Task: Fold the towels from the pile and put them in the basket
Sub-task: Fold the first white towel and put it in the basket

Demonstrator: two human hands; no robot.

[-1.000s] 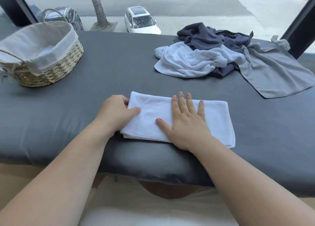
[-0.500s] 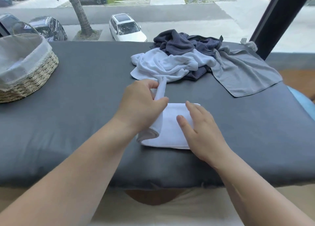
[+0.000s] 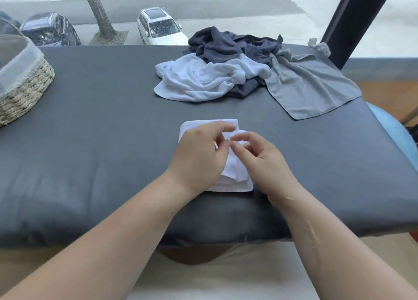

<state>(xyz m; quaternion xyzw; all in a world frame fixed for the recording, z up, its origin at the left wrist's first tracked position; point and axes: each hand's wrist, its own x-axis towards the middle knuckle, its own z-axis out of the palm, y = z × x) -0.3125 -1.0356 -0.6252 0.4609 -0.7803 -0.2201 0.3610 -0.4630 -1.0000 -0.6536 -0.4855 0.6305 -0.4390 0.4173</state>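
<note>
Folded across again, the white towel [image 3: 235,177] now sits as a compact square at the padded table's [image 3: 101,130] near edge, left hand [image 3: 199,157] pinching its top flap, right hand [image 3: 264,164] curled alongside, grip unclear, seemingly ready for the left-edge basket [image 3: 24,91].

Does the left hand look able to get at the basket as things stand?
Probably yes: only bare grey surface lies between the left hand and the basket at the far left, with the pile off to the right. It pinches the folded white towel, though.
</note>
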